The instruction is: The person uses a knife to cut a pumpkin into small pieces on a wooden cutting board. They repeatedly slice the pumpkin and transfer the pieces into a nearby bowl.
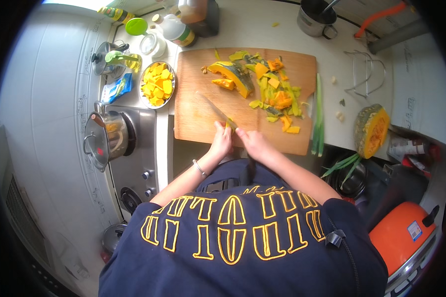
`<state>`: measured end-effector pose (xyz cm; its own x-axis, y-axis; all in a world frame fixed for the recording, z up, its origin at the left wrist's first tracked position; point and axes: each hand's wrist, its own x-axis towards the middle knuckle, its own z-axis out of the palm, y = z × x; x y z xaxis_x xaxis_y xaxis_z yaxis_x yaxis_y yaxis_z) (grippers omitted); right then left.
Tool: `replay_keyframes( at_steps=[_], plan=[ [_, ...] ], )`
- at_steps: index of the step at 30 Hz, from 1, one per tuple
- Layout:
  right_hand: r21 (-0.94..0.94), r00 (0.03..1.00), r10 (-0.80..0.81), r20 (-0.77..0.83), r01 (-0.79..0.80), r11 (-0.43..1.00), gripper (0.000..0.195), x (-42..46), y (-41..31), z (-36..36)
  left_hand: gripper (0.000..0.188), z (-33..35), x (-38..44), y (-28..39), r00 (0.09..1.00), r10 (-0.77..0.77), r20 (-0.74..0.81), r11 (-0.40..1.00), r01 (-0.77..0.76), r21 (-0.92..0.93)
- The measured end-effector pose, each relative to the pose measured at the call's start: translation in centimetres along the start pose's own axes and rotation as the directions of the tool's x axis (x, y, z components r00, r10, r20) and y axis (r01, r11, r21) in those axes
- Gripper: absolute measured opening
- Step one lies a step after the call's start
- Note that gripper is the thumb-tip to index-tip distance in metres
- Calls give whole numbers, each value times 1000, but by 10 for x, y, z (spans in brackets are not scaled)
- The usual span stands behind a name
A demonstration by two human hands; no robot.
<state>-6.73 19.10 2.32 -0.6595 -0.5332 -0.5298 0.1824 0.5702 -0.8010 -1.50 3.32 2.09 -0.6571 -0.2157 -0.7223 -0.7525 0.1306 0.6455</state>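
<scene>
My left hand (222, 138) grips a small pumpkin piece (229, 124) at the near edge of the wooden cutting board (208, 118). Closed around the handle of a kitchen knife (215, 107), my right hand (255, 143) is just beside it; the blade points forward and left, against the piece. Most of the handle and part of the piece are hidden by my fingers. Farther up the board lie pumpkin wedges with green rind (232, 74) and a heap of peelings and scraps (278, 92). An oval plate of cut pumpkin pieces (157, 85) stands left of the board.
A lidded pot (107, 137) sits on the gas stove (145, 148) at left. Bottles (174, 29) and a glass jar (152, 44) stand at the back left. Right of the board are scallions (318, 115), a wire rack (366, 74) and a cut pumpkin (371, 130). A metal pot (314, 22) is behind.
</scene>
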Motion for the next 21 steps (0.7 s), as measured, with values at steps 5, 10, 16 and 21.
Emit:
replay_keyframes(
  at_steps=[5, 10, 16, 21],
  plan=[
    [189, 978, 193, 84, -206, 960, 69, -23, 16, -26, 15, 8, -8, 12, 988, -151, -32, 921, 129, -368],
    [-9, 999, 36, 19, -36, 999, 67, -64, -4, -37, 17, 14, -2, 13, 988, -131, -87, 920, 89, -381],
    [-62, 999, -12, -32, 10, 998, 55, -83, -12, -40, 22, 16, 0, 18, 982, -166, -88, 891, 111, -440],
    [-88, 1000, 6, -26, -8, 996, 55, -78, -7, -34, 26, 16, -1, 23, 987, -129, -93, 898, 76, -433]
  ],
)
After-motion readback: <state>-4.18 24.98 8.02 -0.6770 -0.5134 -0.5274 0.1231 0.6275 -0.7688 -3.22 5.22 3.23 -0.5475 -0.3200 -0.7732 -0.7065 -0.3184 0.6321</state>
